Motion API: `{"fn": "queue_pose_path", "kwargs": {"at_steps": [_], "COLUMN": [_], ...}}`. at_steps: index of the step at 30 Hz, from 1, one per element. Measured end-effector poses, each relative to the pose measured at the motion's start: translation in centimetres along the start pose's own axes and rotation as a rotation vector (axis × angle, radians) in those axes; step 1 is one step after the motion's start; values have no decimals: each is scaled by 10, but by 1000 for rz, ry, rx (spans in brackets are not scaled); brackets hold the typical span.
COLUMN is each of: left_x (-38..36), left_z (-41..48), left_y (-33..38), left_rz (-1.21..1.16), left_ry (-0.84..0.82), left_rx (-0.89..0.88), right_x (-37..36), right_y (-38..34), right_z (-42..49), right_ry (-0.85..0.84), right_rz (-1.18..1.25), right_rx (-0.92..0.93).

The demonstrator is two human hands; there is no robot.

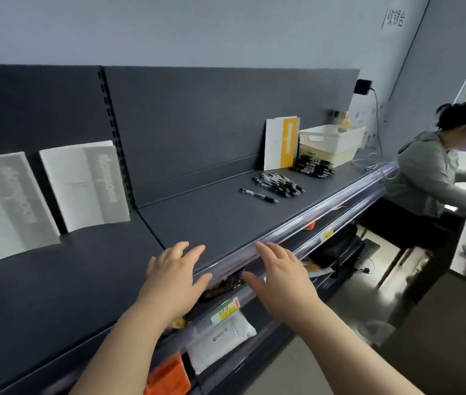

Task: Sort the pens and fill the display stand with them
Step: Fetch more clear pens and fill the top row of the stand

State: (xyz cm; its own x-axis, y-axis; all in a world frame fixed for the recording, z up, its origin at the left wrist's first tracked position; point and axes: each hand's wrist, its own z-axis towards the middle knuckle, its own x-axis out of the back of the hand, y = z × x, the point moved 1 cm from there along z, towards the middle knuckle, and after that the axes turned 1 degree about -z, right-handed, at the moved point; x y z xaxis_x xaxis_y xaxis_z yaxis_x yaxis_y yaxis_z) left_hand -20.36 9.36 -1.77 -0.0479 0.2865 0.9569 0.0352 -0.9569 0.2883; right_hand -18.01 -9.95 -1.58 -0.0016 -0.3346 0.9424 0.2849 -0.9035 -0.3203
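Note:
Black and white pens lie on the dark shelf (211, 212) at the right: a single pen (258, 195), a loose pile of several pens (280, 183), and a denser black pile (313, 166) in front of a white basket (331, 141). My left hand (173, 276) and my right hand (278, 276) hover with fingers spread at the shelf's clear front rail (325, 208), far short of the pens. Both hands hold nothing.
Two grey and white booklets (86, 183) lean on the back panel at the left, an orange and white one (281, 142) beside the basket. Packaged goods fill the lower shelves (220, 332). A seated person (437, 172) works at a desk on the right.

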Motion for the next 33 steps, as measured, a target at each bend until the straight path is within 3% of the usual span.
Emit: {"fn": "queue_pose_path", "kwargs": {"at_steps": [7,12,19,22,28,33], "left_x": [-36,-50,-78,-87,-98,-113], "left_z": [147,221,301,331,388,426], "left_y": [55,86,118,135,173,193], "left_rz": [-274,-189,-137,-157,-317,-335], "left_ry": [-71,-146,-222,-212,-130,-56], "left_rx": [38,60,244,342,524,669], "right_x": [17,29,29,25,13,0], "right_y": [90,146,222,252,279,265], "right_z": [116,179,282,338,422,448], "right_ry": [-115,-141,-123,-126,-313,-379], "right_rz": [-40,28,103,95,145,192], "right_rx": [-62,-121,-168,-131,-83,132]}}
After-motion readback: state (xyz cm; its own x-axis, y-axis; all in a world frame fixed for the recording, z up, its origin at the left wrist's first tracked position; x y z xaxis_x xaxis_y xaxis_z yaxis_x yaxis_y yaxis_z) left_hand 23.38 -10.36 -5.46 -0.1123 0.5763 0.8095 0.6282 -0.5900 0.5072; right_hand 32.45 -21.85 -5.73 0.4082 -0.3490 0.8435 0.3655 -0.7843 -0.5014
